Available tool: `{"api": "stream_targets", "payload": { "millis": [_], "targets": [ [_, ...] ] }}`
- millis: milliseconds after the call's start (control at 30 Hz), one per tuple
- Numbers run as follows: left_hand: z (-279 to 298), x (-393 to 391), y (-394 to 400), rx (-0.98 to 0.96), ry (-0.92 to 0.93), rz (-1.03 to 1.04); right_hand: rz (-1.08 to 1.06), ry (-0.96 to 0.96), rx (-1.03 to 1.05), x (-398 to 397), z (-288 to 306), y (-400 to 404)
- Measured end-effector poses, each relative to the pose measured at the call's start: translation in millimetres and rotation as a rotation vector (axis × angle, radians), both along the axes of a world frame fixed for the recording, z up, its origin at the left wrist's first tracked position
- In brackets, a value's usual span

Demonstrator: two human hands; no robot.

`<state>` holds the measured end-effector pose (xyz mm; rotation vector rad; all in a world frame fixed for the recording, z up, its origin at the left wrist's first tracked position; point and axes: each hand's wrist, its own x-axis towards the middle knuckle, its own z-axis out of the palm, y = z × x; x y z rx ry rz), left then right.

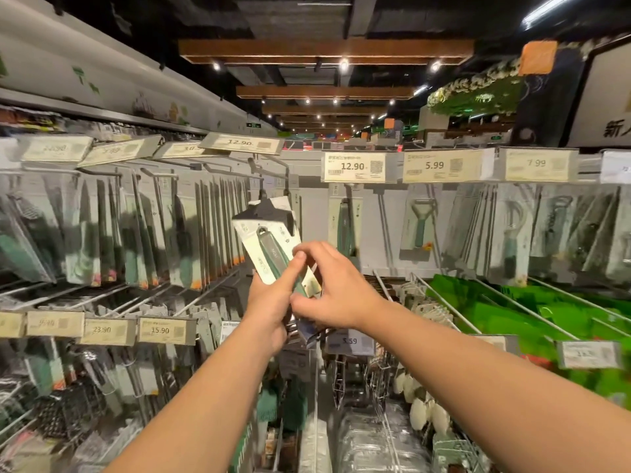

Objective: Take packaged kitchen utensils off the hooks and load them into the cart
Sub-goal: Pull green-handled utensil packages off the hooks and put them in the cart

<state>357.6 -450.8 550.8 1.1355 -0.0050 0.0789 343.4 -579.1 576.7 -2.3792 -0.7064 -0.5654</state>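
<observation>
Green-handled utensil pack (269, 247), cream backing card with a dark header on top, tilted so the header leans up-left. Sitting just under the hook (269, 172) below the 12.90 price tag (243, 143), can't tell if it's fully off. Gripped from below by the left hand (269, 302), pinched at the lower right edge by the right hand (327, 285). More carded packs (153, 233) hanging in rows left of the held pack, mostly dark or green handles, pretty blurry. Peeler pack (420, 221) hanging to its right. Cart not visible.
</observation>
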Motion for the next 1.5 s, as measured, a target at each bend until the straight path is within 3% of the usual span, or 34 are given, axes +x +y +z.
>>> {"api": "stream_targets", "payload": {
  "millis": [233,467,600,1067,1500],
  "targets": [
    [-8.0,-27.1,3.0,-0.065,0.019,-0.037,-0.056,0.025,-0.038,-27.7,-3.5,0.2],
    [-4.8,-49.4,4.5,-0.028,0.068,-0.103,-0.190,0.140,0.233,-46.3,-13.5,2.4],
    [-3.7,-57.8,10.4,-0.083,0.156,-0.133,-0.274,0.082,0.269,-50.2,-17.7,-5.8],
    [4.9,-66.8,19.0,-0.066,0.168,-0.090,-0.472,-0.062,0.438,-53.8,-11.2,-36.1],
    [6.5,-43.0,11.6,-0.133,0.154,-0.162,-0.529,0.143,0.423,4.9,-1.4,-42.5]
  ]
}}
